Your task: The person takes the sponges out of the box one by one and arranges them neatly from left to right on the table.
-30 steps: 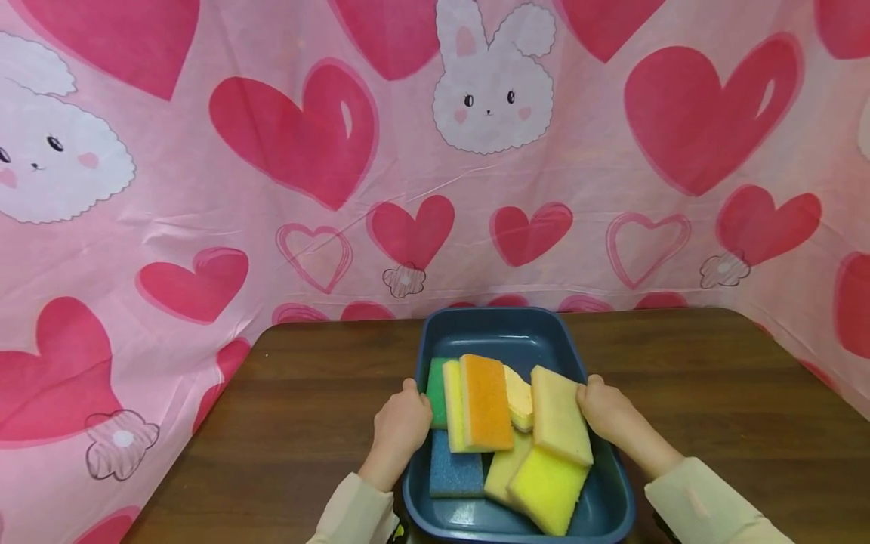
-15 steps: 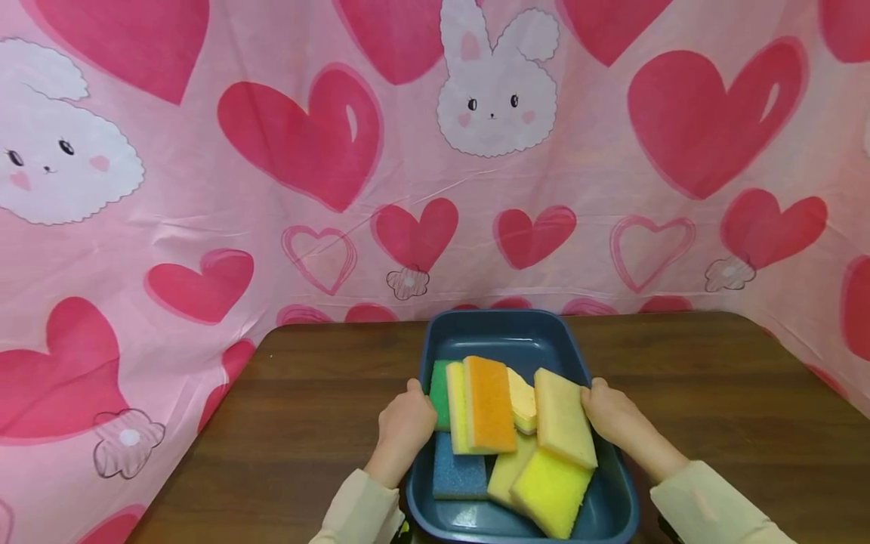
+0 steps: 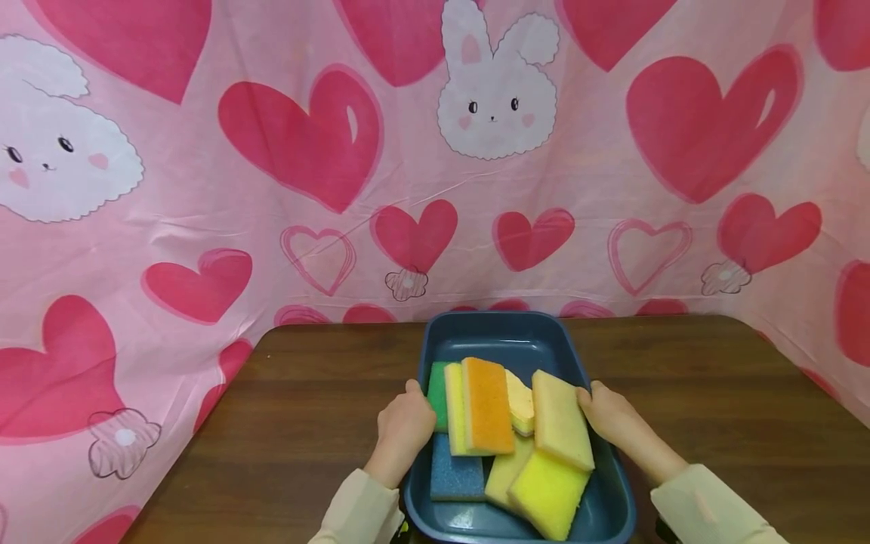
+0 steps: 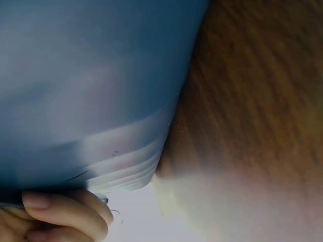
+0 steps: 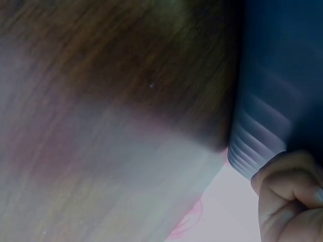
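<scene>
A dark blue plastic bin (image 3: 504, 344) stands on the wooden table, with several sponges in its near part. My left hand (image 3: 402, 427) grips its left rim and my right hand (image 3: 609, 412) grips the right rim. Inside lie a green scouring sponge (image 3: 438, 394), an orange-topped sponge (image 3: 488, 406) with yellow beside it, a blue-faced sponge (image 3: 457, 474), a pale yellow sponge (image 3: 562, 417), a bright yellow sponge (image 3: 549, 495) and a partly covered pale one (image 3: 519, 402). Both wrist views show curled fingers (image 4: 70, 214) against the bin's ribbed outer wall (image 5: 260, 136).
The brown wooden table (image 3: 700, 378) reaches out on both sides of the bin. Behind it hangs a pink curtain (image 3: 408, 174) printed with hearts and rabbits, close to the table's back edge.
</scene>
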A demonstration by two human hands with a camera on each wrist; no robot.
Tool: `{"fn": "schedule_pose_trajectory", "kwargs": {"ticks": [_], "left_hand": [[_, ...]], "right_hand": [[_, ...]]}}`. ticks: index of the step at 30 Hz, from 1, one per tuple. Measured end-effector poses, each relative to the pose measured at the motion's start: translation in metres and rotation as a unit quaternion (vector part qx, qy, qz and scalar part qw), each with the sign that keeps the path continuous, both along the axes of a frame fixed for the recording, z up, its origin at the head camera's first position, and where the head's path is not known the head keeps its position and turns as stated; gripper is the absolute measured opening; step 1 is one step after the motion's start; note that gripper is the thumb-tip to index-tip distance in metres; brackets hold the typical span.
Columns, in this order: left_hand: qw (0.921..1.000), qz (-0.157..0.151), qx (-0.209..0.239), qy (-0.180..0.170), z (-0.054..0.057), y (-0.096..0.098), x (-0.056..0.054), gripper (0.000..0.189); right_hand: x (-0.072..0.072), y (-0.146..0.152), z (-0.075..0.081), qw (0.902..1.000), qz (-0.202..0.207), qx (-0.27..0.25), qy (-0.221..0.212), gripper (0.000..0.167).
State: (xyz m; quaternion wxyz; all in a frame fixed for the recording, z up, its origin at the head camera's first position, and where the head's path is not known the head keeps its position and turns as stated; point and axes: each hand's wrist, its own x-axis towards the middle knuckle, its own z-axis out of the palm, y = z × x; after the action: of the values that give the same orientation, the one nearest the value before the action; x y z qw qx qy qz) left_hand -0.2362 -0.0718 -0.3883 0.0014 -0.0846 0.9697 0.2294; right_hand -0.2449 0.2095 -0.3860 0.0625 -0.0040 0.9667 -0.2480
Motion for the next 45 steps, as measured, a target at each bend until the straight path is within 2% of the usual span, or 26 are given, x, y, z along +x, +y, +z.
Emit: {"fn": "schedule_pose_trajectory", "kwargs": {"ticks": [12,21,24,29,34,41,45], "left_hand": [[1.0,-0.002,-0.003,-0.007,0.002,0.0,0.0,0.023],[0.9995,-0.002,-0.03,-0.006,0.0,0.0,-0.002,0.021],[0.9993,-0.004,-0.037,-0.006,0.0,0.0,-0.002,0.021],[0.999,-0.009,-0.043,-0.007,0.0,0.0,-0.003,0.021],[0.9992,-0.009,-0.038,-0.01,0.0,-0.001,-0.002,0.021],[0.9988,-0.012,-0.046,-0.011,0.0,0.0,-0.003,0.023],[0.9988,-0.012,-0.047,-0.011,0.0,0.0,-0.003,0.026]], "right_hand": [[0.002,0.007,-0.002,0.9985,-0.018,-0.039,-0.033,0.066],[0.012,0.009,0.013,0.9983,-0.026,-0.049,-0.017,0.048],[0.016,0.009,0.02,0.9989,-0.033,-0.033,-0.01,0.054],[0.023,0.004,0.03,0.9988,-0.042,-0.004,0.025,0.061],[0.033,-0.006,0.035,0.9981,-0.019,0.018,0.055,0.06],[0.047,-0.021,0.031,0.9963,0.012,0.075,0.039,0.061],[0.054,-0.029,0.026,0.9946,0.021,0.091,0.046,0.054]]}}
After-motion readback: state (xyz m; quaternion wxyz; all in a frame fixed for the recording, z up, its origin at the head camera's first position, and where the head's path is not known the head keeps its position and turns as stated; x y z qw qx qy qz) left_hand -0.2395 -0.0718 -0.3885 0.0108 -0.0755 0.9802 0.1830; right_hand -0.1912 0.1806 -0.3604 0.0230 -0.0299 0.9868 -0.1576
